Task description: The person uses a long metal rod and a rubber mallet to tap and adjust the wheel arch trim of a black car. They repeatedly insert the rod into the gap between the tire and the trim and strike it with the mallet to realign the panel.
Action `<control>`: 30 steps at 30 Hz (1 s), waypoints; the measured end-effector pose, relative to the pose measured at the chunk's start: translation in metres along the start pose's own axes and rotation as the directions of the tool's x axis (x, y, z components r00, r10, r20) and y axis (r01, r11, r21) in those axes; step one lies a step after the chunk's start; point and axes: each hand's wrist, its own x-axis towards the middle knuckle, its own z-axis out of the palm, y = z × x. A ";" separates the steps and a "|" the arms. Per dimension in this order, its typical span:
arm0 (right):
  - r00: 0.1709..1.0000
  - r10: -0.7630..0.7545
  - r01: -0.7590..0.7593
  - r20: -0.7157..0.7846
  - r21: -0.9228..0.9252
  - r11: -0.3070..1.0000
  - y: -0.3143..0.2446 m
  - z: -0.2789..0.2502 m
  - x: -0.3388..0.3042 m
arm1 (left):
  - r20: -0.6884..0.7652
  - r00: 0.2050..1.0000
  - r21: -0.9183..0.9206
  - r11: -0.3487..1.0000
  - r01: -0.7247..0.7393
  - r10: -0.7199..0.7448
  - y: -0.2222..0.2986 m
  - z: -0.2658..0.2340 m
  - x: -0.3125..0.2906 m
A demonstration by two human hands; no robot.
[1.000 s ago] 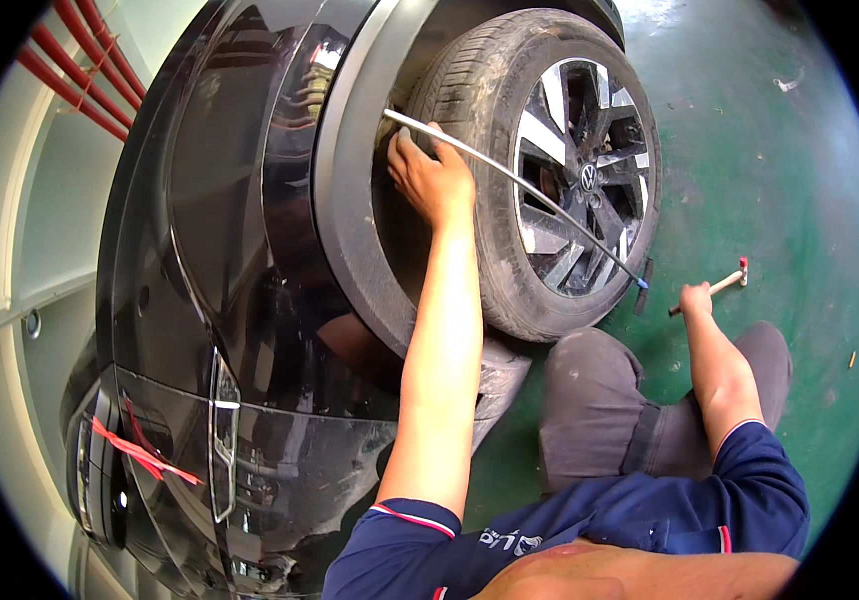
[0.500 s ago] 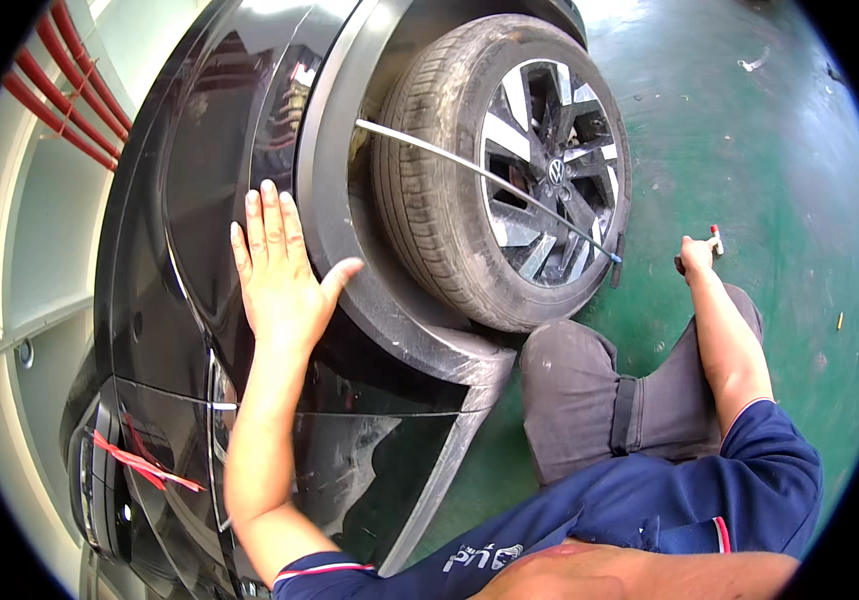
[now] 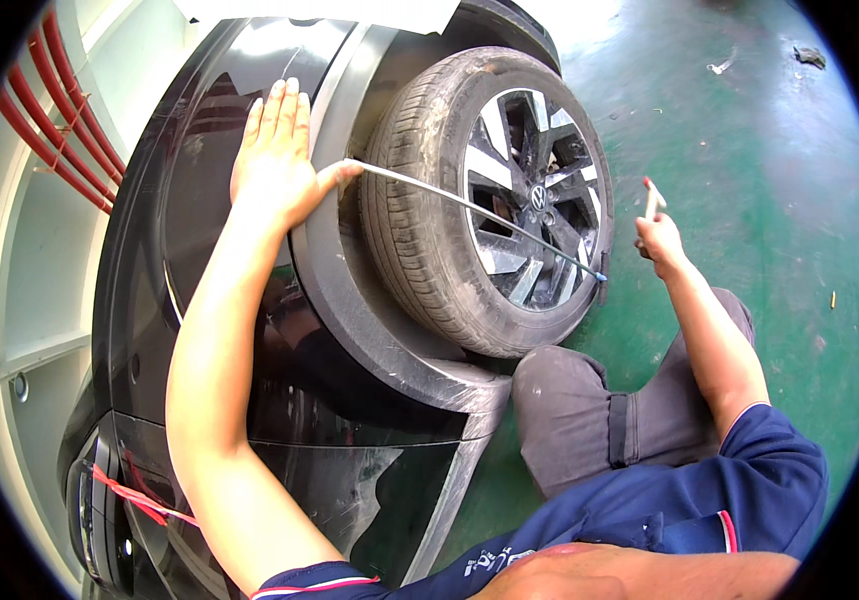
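Note:
My left hand [image 3: 277, 165] lies flat on the glossy black car panel [image 3: 199, 200] above the wheel arch, fingers stretched and thumb out to the side. Its thumb tip meets the upper end of a long thin metal rod [image 3: 429, 187] in the picture; whether they touch I cannot tell. That rod slants across the tyre [image 3: 429, 270] and spoked wheel [image 3: 499, 245] to a blue collar and dark crosspiece near the tyre's lower right. Off to the right, over the floor, my right hand [image 3: 660, 240] is closed around a small hammer-like tool [image 3: 653, 203] with a pale, red-tipped head.
The grey wheel-arch trim [image 3: 349, 290] curves around the tyre. A red strap [image 3: 139, 495] hangs at the car's lower left. A white board [image 3: 349, 12] shows at the top edge. Dark debris [image 3: 808, 57] lies on the green floor [image 3: 739, 180].
My left hand has slid up and forward along the panel. My right hand has risen and moved left, bringing the hammer-like tool with its head upward. A white board has come into view.

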 end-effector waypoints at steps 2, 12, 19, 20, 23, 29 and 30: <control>0.975 -0.212 0.215 0.062 -0.046 0.976 -0.050 0.036 -0.065 | 0.000 1.000 -0.029 1.000 0.007 -0.007 0.005 0.013 0.020; 0.624 -0.613 0.592 0.485 0.219 0.776 -0.135 0.192 -0.165 | 0.036 0.992 -0.095 0.988 -0.119 0.123 -0.032 -0.018 -0.052; 0.472 -0.761 0.756 0.444 0.241 0.609 -0.166 0.264 -0.170 | -0.078 0.989 -0.172 0.979 0.111 -0.126 -0.077 0.002 -0.153; 0.472 -0.772 0.759 0.425 0.251 0.601 -0.165 0.270 -0.173 | -0.096 0.986 -0.167 0.979 0.117 -0.135 -0.075 0.001 -0.153; 0.488 -0.738 0.750 0.465 0.209 0.628 -0.168 0.276 -0.173 | -0.091 0.984 -0.148 0.979 0.141 -0.155 -0.072 0.001 -0.150; 0.474 -0.748 0.773 0.465 0.188 0.606 -0.171 0.277 -0.170 | -0.107 0.982 -0.161 0.977 0.140 -0.158 -0.073 0.003 -0.146; 0.484 -0.719 0.766 0.499 0.156 0.624 -0.171 0.279 -0.167 | -0.110 0.981 -0.162 0.977 0.138 -0.157 -0.073 0.003 -0.146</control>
